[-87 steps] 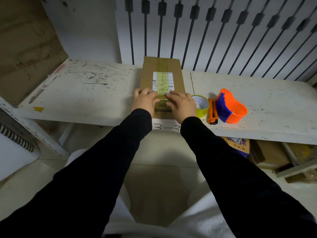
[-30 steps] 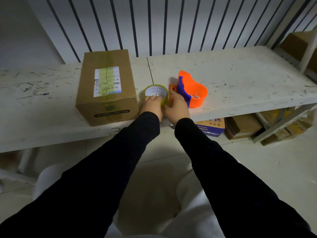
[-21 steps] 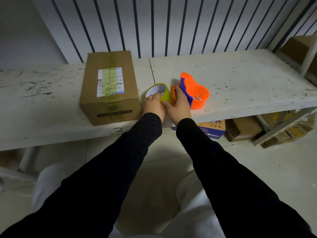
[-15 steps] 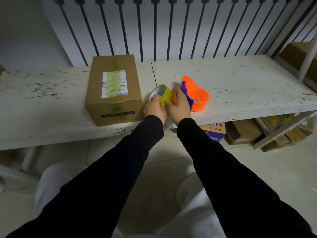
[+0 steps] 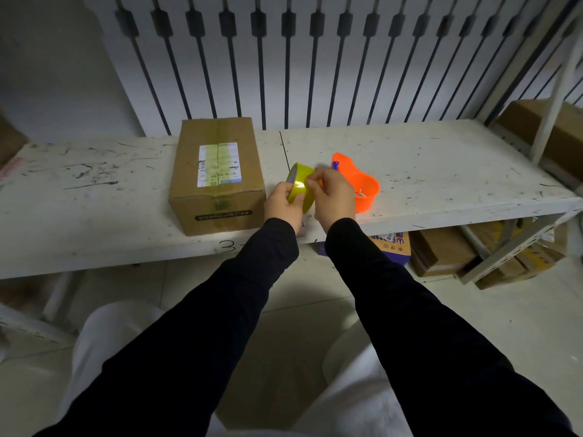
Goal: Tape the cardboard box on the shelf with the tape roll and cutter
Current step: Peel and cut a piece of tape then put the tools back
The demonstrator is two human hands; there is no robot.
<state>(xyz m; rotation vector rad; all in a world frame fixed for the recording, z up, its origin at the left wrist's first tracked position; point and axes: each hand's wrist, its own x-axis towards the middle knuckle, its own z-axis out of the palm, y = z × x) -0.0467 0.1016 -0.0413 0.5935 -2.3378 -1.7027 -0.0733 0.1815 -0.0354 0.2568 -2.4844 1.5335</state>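
A brown cardboard box (image 5: 217, 178) with a white label and a yellowish tape strip on top stands on the white shelf (image 5: 441, 171). Just right of the box, my left hand (image 5: 282, 205) holds a yellow-green tape roll (image 5: 299, 186) tilted up on edge above the shelf. My right hand (image 5: 334, 193) has its fingertips on the roll's outer face. Behind my right hand sits an orange tape dispenser with a blue part (image 5: 356, 181). The orange cutter is hidden behind my hands.
A wall of dark vertical bars (image 5: 284, 58) rises behind the shelf. Cardboard boxes (image 5: 441, 250) lie on the floor under the shelf at the right, and another box (image 5: 536, 127) sits at the far right beside a shelf post.
My hands left the box top and went to the tape roll. The roll has been lifted from lying flat to standing on edge between both hands.
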